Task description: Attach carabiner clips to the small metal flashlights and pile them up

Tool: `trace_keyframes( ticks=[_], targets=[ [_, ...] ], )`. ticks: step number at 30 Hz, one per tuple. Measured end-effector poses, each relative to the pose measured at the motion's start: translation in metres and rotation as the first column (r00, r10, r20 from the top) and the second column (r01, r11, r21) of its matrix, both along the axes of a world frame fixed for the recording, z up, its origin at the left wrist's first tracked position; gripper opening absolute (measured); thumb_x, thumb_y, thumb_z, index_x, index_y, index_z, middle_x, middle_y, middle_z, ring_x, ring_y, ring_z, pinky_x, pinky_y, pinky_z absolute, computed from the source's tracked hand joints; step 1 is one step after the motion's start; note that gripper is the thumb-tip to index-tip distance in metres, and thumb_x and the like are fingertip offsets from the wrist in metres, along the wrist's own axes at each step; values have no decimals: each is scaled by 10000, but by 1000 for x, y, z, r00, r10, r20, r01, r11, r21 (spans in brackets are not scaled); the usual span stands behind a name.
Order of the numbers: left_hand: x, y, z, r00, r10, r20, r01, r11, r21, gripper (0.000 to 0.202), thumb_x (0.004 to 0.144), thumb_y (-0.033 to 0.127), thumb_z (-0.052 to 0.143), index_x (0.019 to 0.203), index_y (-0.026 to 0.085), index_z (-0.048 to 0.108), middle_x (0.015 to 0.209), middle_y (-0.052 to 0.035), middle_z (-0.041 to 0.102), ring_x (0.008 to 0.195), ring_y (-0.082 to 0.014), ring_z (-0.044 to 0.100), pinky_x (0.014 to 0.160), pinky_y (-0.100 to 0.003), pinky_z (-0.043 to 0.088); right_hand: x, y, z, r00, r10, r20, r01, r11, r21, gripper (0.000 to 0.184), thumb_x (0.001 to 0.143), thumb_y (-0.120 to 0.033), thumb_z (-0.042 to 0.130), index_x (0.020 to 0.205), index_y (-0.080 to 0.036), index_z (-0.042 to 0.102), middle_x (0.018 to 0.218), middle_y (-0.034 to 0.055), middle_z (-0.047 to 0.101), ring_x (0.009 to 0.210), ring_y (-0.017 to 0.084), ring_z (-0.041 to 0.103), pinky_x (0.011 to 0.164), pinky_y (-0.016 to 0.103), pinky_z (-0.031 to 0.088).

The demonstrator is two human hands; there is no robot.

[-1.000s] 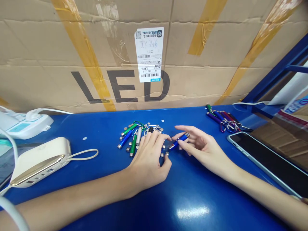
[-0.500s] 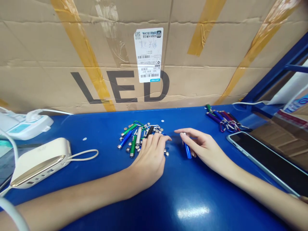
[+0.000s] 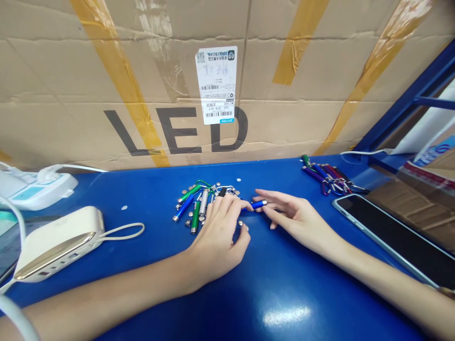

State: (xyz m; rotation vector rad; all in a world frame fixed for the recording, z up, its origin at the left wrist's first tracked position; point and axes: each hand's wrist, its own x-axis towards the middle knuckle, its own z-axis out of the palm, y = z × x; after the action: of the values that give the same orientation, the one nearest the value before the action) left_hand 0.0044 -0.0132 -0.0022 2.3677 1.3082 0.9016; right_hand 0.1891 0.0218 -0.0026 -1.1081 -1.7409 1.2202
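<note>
My left hand (image 3: pixel 218 227) reaches over a pile of small tube flashlights. Its thumb stands apart from the fingers, beside a button cell (image 3: pixel 241 223). A blue flashlight (image 3: pixel 259 204) lies level between my hands; its far part passes behind my left index finger. At its silver end, the thumb and fingers of my right hand (image 3: pixel 287 210) close loosely round it. In the pile are another blue flashlight (image 3: pixel 185 207), a green flashlight (image 3: pixel 195 218), a silver flashlight (image 3: pixel 204 202) and a black flashlight (image 3: pixel 222 192), with carabiner clips and several button cells around them.
Flashlights with carabiners (image 3: pixel 330 177) form a second group at the back right, near a phone (image 3: pixel 387 237). A white charging hub (image 3: pixel 64 241) with a cable loop and a power strip (image 3: pixel 46 189) stand left. Behind the blue table (image 3: pixel 284 279) rises a cardboard box (image 3: pixel 170 71).
The blue flashlight has swung from pointing down in my right hand to lying level, reaching my left index finger. My left thumb has come into view, away from the fingers.
</note>
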Motion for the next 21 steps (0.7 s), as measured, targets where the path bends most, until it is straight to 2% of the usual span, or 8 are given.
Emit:
trace_keyframes(
  ticks=[4,7,10,13,15,17,19,21],
  targets=[
    [1,0,0,999,-34,-21,35,999,26,279,797,84,421,1048,202,457,1085,-41,496,1038,-191,423,902,-362,344,0,-3,0,998,63,-19,-63,998,28,490,806,-252,530,1279,-150,451,1201,115,540,985,193,588,708,297,557],
    [1,-1,0,998,-32,-62,35,999,36,268,808,96,418,1053,192,467,1130,-52,486,1080,-194,412,930,-370,328,-1,-4,-1,993,119,-22,-118,992,46,486,828,-222,505,1303,-161,422,1237,99,522,1038,173,567,879,336,499],
    [1,-1,-2,995,-14,-97,19,998,55,273,817,111,414,1073,187,471,1170,-65,467,1119,-204,395,956,-384,314,-3,-5,-1,986,167,-12,-166,984,71,488,851,-199,464,1331,-170,382,1278,84,491,1106,159,525,959,346,440],
    [1,-1,-3,993,-7,-118,15,998,64,281,815,112,413,1080,190,467,1177,-66,463,1123,-213,400,939,-393,333,-2,-5,1,975,159,153,-191,956,224,442,872,-182,416,1313,-170,414,1291,73,479,1181,156,456,1006,360,386],
    [1,-1,-3,993,-1,-117,9,997,71,275,820,116,403,1076,193,466,1176,-69,459,1121,-220,404,927,-402,344,3,-2,2,942,59,330,-191,903,385,408,883,-196,399,1286,-175,455,1313,75,454,1221,168,408,1035,387,339],
    [1,-1,-2,994,4,-109,5,997,81,266,824,120,395,1067,198,469,1177,-70,455,1128,-225,402,934,-414,341,10,3,1,868,-128,479,-161,841,516,407,889,-243,401,1288,-185,454,1347,87,408,1248,196,368,1036,426,316],
    [1,-1,-2,995,6,-99,2,997,78,259,824,118,393,1055,204,474,1174,-71,455,1136,-227,398,944,-423,336,21,12,-1,741,-343,578,-95,798,595,449,891,-317,408,1316,-172,418,1375,120,360,1264,240,338,1014,462,320],
    [1,-2,-1,996,4,-91,2,998,61,256,820,115,392,1041,212,477,1171,-70,455,1139,-227,397,947,-428,334,32,22,-5,555,-509,657,-18,783,622,539,888,-401,408,1343,-116,376,1396,182,302,1280,296,296,1002,484,308]
  ],
)
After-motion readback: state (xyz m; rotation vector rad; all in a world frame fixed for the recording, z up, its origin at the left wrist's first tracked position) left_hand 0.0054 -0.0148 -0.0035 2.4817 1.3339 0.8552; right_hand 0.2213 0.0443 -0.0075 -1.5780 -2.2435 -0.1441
